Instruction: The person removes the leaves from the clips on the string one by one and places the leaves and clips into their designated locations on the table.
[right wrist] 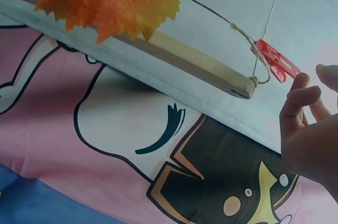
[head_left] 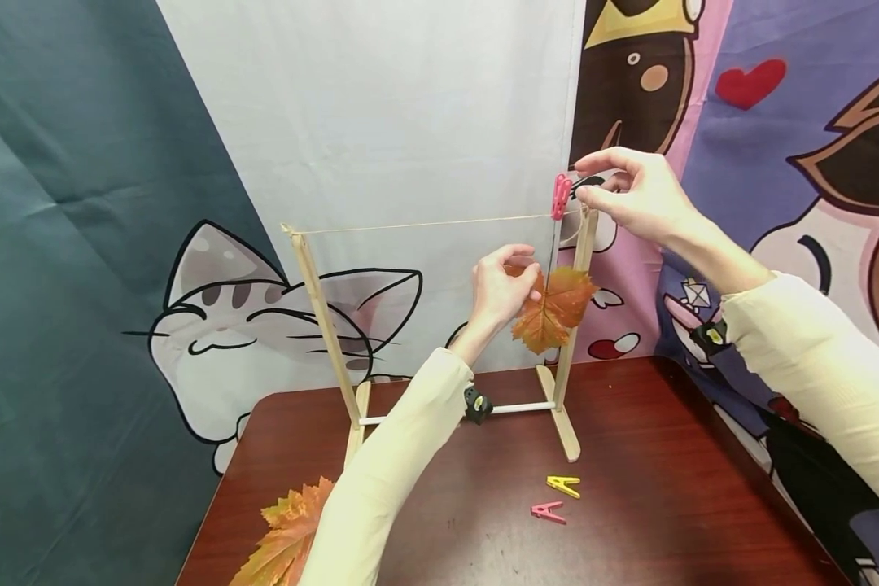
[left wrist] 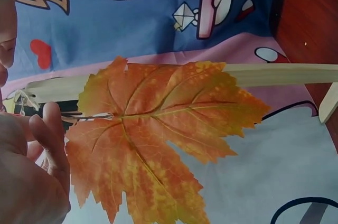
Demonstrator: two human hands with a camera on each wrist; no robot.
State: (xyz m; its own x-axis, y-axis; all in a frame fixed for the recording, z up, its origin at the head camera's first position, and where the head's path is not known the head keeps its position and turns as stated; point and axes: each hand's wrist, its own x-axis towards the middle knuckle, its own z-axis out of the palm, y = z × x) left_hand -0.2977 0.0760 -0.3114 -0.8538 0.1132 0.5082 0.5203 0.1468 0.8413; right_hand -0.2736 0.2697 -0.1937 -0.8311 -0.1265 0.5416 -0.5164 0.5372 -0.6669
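An orange maple leaf (head_left: 557, 305) hangs by its thin stem from a red clothespin (head_left: 561, 197). The clothespin clips the stem to a string (head_left: 425, 223) near the right post. Beside the leaf's upper left edge is my left hand (head_left: 501, 285), fingers loosely bent and pinching nothing. In the left wrist view those fingers (left wrist: 55, 139) are close to the stem. My right hand (head_left: 640, 191) is just right of the clothespin, thumb and fingers parted around nothing. The right wrist view shows a fingertip right at the end of the clothespin (right wrist: 274, 61).
The string runs between two wooden posts (head_left: 325, 325) of a stand with a white crossbar (head_left: 523, 408) on a dark red table (head_left: 652, 488). A yellow clothespin (head_left: 563, 486) and a pink clothespin (head_left: 549, 512) lie in front. Another leaf (head_left: 286, 533) lies at the left, partly behind my left sleeve.
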